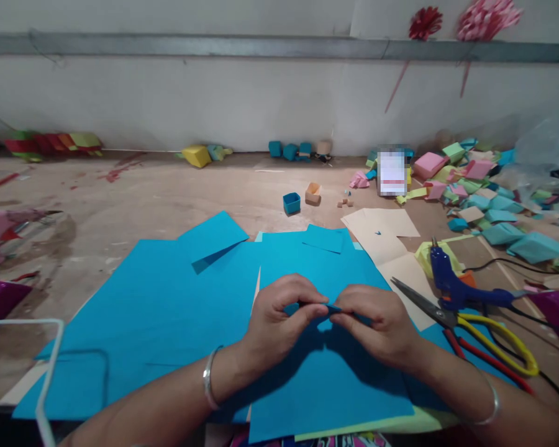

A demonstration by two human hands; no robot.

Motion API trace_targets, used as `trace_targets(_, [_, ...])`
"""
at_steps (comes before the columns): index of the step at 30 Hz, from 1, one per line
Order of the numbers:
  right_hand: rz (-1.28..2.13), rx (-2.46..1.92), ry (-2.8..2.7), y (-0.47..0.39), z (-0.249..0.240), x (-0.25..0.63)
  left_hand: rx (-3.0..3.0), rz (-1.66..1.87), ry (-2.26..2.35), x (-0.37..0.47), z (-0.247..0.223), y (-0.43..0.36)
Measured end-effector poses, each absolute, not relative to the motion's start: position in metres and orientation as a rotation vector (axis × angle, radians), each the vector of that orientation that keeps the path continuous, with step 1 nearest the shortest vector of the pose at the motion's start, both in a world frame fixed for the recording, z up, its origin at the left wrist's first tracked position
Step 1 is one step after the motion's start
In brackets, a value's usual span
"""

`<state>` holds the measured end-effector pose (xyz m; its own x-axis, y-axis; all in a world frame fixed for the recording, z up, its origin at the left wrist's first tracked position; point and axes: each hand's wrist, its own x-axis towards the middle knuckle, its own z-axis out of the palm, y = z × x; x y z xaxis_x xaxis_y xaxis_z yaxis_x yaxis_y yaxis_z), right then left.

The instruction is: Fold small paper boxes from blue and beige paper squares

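Between my two hands is a small piece of blue paper, seen nearly edge-on and mostly hidden by my fingers. My left hand pinches its left side between thumb and forefinger. On the other side, my right hand holds it in a similar pinch, fingertips almost touching the left ones. Both hands hover over a large blue paper sheet, casting shadows on it. A second blue sheet lies to the left, with a folded blue piece on its far edge. A smaller blue rectangle rests beyond my hands.
Yellow-handled scissors and a blue glue gun with its cord lie right. Small open paper boxes, one blue and one peach, stand farther back. Folded paper pieces pile up far right. A white bent rod stands near left.
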<state>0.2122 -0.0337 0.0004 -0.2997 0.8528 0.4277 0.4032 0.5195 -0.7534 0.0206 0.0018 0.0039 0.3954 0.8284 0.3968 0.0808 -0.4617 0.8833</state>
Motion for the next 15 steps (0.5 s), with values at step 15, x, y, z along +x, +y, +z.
trace_targets(15, [0.342, -1.067, -2.061, -0.038, 0.002, 0.213, 2.272, 1.107, 0.846, 0.018, -0.008, -0.003])
